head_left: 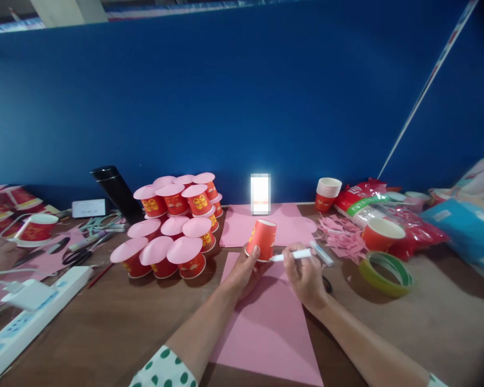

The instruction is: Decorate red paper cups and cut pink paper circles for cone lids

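My left hand (pixel 248 271) is closed around a red paper cup (pixel 265 236) with yellow print, held upside down above a pink paper sheet (pixel 268 333). Between the fingers of my right hand (pixel 306 277) is a white pen (pixel 296 255), its tip at the cup's lower rim. I cannot tell whether the tip touches the cup. A pen cap or second pale pen (pixel 321 253) shows just beside the right fingers. More pink paper (pixel 242 226) lies behind the cup.
Left stand stacked red cups with pink paper discs (pixel 184 251), a black bottle (pixel 119 193) and a white power strip (pixel 36 322). Right are a cup stack (pixel 327 194), pink scraps (pixel 342 236), a tape roll (pixel 387 274) and a red cup bag (pixel 363 201). A lit phone (pixel 260 194) stands behind.
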A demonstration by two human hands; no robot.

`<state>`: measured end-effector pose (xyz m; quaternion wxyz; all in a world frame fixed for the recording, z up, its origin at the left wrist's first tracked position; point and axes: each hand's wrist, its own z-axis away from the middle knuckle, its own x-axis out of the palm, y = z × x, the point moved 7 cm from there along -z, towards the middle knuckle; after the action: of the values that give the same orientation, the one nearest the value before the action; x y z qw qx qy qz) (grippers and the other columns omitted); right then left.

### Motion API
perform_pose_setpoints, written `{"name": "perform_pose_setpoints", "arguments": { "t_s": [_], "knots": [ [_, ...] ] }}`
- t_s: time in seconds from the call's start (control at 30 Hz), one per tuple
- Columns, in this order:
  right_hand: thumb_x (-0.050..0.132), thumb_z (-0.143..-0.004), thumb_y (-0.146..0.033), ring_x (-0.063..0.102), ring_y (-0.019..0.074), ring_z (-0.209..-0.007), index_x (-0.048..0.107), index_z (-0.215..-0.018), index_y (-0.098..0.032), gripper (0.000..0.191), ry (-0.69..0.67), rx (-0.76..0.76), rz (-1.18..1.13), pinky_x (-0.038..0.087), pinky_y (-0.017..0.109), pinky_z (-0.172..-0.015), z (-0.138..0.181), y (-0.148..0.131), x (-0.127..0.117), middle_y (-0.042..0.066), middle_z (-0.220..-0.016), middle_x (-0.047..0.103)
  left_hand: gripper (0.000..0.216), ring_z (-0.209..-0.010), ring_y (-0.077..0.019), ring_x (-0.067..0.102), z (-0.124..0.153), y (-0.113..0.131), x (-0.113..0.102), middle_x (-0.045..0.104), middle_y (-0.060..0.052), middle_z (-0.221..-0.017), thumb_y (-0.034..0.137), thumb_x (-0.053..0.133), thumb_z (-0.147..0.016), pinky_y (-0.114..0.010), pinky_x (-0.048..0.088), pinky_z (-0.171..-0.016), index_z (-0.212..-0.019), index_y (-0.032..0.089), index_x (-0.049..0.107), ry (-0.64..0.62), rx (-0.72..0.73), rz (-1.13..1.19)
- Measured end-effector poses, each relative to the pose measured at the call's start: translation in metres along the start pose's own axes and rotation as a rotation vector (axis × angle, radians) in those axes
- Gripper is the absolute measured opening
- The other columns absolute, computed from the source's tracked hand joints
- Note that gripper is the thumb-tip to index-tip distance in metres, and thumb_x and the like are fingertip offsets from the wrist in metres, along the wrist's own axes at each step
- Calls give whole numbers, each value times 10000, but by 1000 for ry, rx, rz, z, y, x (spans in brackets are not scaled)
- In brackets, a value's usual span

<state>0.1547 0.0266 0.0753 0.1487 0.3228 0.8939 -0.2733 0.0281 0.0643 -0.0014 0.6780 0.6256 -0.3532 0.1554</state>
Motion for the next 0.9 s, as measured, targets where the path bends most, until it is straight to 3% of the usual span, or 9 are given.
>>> {"name": "perform_pose_setpoints", "arguments": {
  "t_s": [0.9],
  "knots": [
    [450, -904, -180, 546, 171, -608, 511, -773, -199, 146, 120, -33, 45, 426, 313, -608, -3, -2, -11, 40, -672, 606, 350, -1063, -218, 585, 1, -1, 2, 645, -98, -1093, 406, 603, -828, -370, 470, -932, -1097, 181, 601, -11, -35, 13]
  ]
}}
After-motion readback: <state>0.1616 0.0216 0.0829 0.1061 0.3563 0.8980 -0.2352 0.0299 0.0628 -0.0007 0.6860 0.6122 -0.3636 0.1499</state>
